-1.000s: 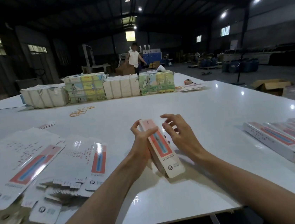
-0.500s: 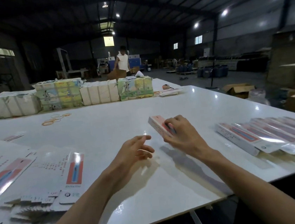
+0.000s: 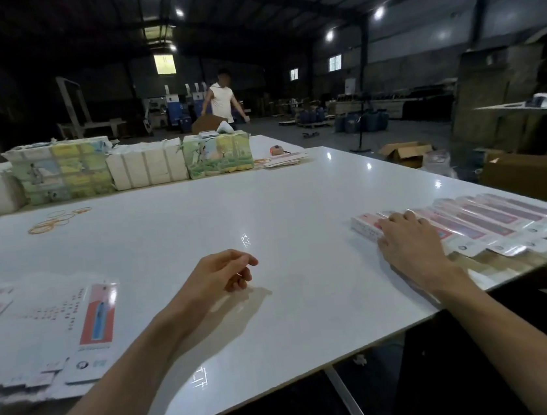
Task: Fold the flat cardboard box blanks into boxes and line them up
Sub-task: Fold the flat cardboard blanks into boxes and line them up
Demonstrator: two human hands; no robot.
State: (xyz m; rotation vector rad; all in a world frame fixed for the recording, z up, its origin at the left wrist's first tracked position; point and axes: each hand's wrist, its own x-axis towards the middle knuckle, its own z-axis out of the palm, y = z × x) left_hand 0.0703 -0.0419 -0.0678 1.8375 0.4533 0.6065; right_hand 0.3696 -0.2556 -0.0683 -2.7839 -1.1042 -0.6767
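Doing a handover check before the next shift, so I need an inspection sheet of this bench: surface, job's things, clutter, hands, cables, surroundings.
Surface: white glossy table, lamp glare on it.
Job's things: flat blanks piled at the left; folded boxes in a row at the right edge.
Clutter: rubber bands lying loose; wrapped bundles along the far edge.
Hands: left hand loosely curled, holding nothing; right hand rests flat on the left end of the row.
Cables: nothing seen.
Surroundings: dim warehouse; a person stands beyond the table; open carton on the floor.
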